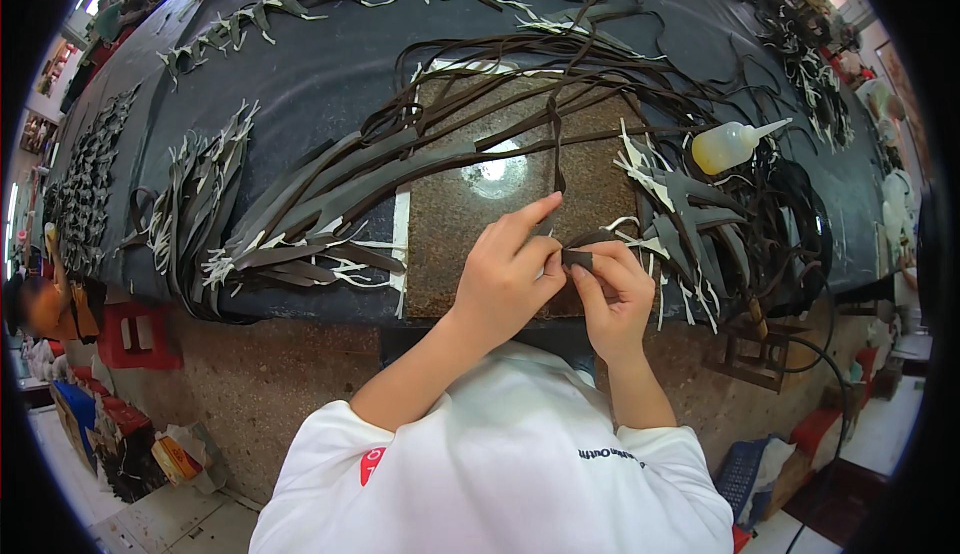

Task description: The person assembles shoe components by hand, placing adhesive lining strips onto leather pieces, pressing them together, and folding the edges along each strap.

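Observation:
My left hand [505, 274] and my right hand [612, 289] meet over a brown stone slab [455, 244] at the table's near edge. Together they pinch a dark leather strap [575, 257], folded at its end between my thumbs and forefingers. My left forefinger points up along the strap, which runs away from me to the far side of the slab. Heaps of similar dark straps [330, 204] lie left of the slab, and shorter cut pieces [690, 224] lie to its right.
A clear squeeze bottle of yellowish liquid [730, 144] lies right of the slab. More leather pieces line the far edge of the dark table [300, 74]. Boxes and bags stand on the floor at lower left; a crate and cable sit at lower right.

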